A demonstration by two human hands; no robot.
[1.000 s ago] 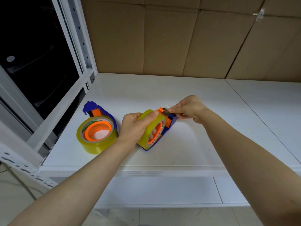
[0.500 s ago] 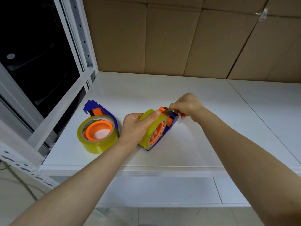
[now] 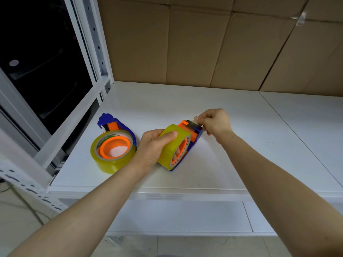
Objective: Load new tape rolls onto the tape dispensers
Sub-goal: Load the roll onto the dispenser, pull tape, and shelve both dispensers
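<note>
A blue and orange tape dispenser (image 3: 194, 135) stands on its edge on the white shelf (image 3: 232, 160), with a yellow tape roll (image 3: 171, 143) mounted on it. My left hand (image 3: 153, 147) grips that roll from the left, thumb on top. My right hand (image 3: 215, 121) pinches the loose tape end (image 3: 193, 123) at the dispenser's cutter end. To the left, a second blue dispenser (image 3: 109, 122) lies flat, carrying another yellow roll (image 3: 113, 152) around an orange hub.
A cardboard wall (image 3: 204, 43) closes the back of the shelf. A white metal rack upright (image 3: 92, 43) and a dark opening stand at the left. A seam (image 3: 289, 130) splits the shelf at the right. The shelf's front edge runs below my forearms.
My right hand has shifted slightly up and right at the cutter end, drawing the tape end with it. My left hand and the flat dispenser stay where they were.
</note>
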